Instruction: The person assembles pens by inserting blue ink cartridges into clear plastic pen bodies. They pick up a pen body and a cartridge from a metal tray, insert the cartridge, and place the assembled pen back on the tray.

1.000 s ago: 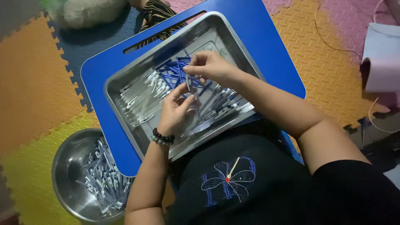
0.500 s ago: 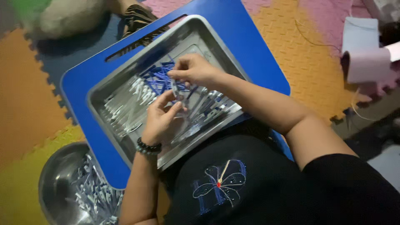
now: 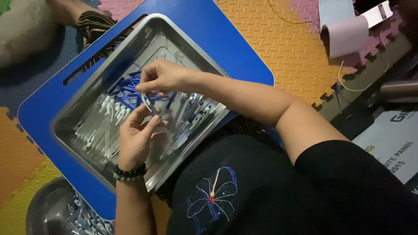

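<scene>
A steel tray (image 3: 174, 41) rests on a blue lap table (image 3: 226, 39) and holds several clear pen barrels, white caps (image 3: 109, 111) and thin blue refills (image 3: 124, 89). My left hand (image 3: 135, 139), with a dark bead bracelet at the wrist, pinches a clear pen barrel (image 3: 147, 103) above the tray. My right hand (image 3: 163, 76) is just above it, fingers closed on the top end of the same barrel. Whether a refill is in the fingers is too blurred to tell.
A steel bowl (image 3: 43, 213) with more pen parts sits on the floor at bottom left. Foam puzzle mats in orange, yellow and pink cover the floor. Pink paper (image 3: 348, 35) and a thin cable (image 3: 361, 87) lie at top right; a white printed box (image 3: 392, 143) at right.
The camera view has shifted, so tray and bowl sit lower and further left. Both hands stay together over the tray centre, still working one clear pen barrel.
</scene>
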